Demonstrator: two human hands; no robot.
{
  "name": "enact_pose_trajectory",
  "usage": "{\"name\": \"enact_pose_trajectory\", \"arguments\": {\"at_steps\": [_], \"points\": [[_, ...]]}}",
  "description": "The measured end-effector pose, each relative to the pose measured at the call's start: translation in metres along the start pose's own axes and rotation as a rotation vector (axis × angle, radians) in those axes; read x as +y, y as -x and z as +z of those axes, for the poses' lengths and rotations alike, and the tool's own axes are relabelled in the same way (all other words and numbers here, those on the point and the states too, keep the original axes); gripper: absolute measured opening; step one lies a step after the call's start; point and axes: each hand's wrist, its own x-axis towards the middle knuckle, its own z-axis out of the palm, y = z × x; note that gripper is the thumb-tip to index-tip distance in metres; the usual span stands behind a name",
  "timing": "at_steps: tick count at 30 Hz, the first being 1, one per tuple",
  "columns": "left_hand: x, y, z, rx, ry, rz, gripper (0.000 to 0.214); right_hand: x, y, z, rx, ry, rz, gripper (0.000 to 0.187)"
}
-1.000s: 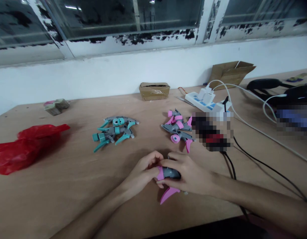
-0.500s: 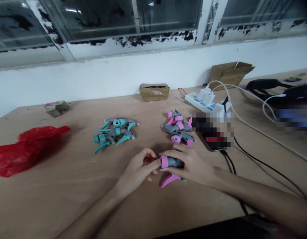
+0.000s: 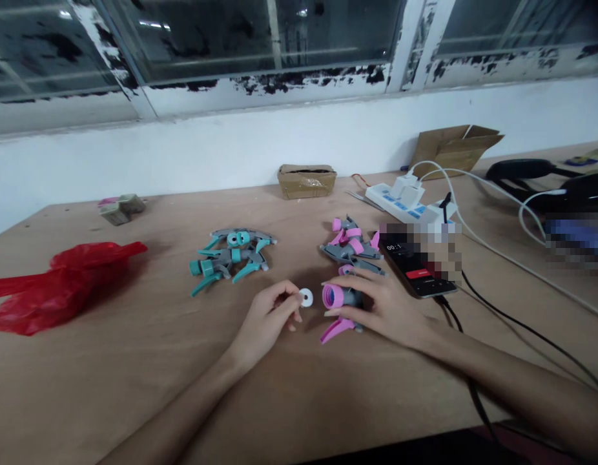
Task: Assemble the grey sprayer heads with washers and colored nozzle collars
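Note:
My right hand (image 3: 381,309) grips a grey spray-trigger head with a pink collar and pink lever (image 3: 338,303), its open collar turned to the left. My left hand (image 3: 270,318) pinches a small white ring-shaped washer (image 3: 305,298) just left of that collar, a short gap apart. Behind my right hand lies a pile of pink-and-grey trigger heads (image 3: 351,248). A pile of teal-and-grey trigger heads (image 3: 230,256) lies behind my left hand.
All this rests on a wooden table (image 3: 134,361). A red plastic bag (image 3: 61,284) lies at the left. A phone (image 3: 415,268), a white power strip (image 3: 405,197) with cables, two cardboard boxes (image 3: 306,180) and dark gear (image 3: 541,177) sit at the back right.
My left hand has drawn away from the pink collar and now holds the white washer free of it. Both hands and the trigger head have shifted a little farther from me.

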Motion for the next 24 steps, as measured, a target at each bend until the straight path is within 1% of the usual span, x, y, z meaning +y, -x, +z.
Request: {"name": "enact_pose_trajectory", "arguments": {"at_steps": [3, 9, 11, 17, 21, 24], "points": [[0.001, -0.002, -0.002, 0.025, 0.013, 0.012, 0.020, 0.005, -0.003, -0.003, 0.026, -0.049, -0.011, 0.032], [0.004, 0.004, 0.003, -0.013, -0.042, 0.077, 0.021, 0.008, -0.002, -0.002, 0.069, -0.046, -0.033, 0.030], [0.004, 0.004, 0.003, 0.010, -0.045, 0.103, 0.017, 0.006, -0.002, -0.002, 0.060, -0.040, -0.033, 0.029], [0.006, 0.007, 0.005, 0.128, 0.018, 0.103, 0.013, 0.000, -0.001, -0.001, 0.039, -0.028, -0.047, 0.028], [0.006, 0.019, 0.010, 0.191, -0.086, 0.188, 0.014, -0.004, 0.000, 0.000, 0.065, 0.004, -0.067, 0.029], [0.007, 0.024, 0.012, 0.208, -0.126, 0.209, 0.018, -0.007, 0.002, 0.002, 0.066, -0.021, -0.091, 0.027]]}}
